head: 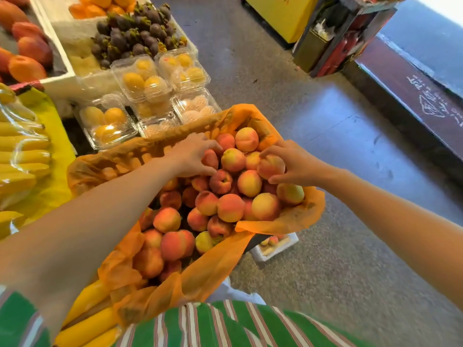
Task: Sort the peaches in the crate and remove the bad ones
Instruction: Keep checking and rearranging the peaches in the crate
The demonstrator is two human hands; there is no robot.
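A crate lined with an orange plastic bag (283, 221) holds many red-and-yellow peaches (230, 207), piled to its rim. Over the far end of the pile, my left hand (194, 156) curls its fingers and thumb round a reddish peach (210, 159). Opposite it, my right hand (293, 162) grips another peach (271, 166) between thumb and fingers at the far right of the pile. Both arms reach forward across the crate.
Clear boxes of yellow fruit (140, 78) and a white box of dark mangosteens (136, 33) stand beyond the crate. Bananas (20, 156) lie at the left. A small white box (275, 246) sits on the floor under the crate's right side. The grey floor (338, 151) stretches to the right.
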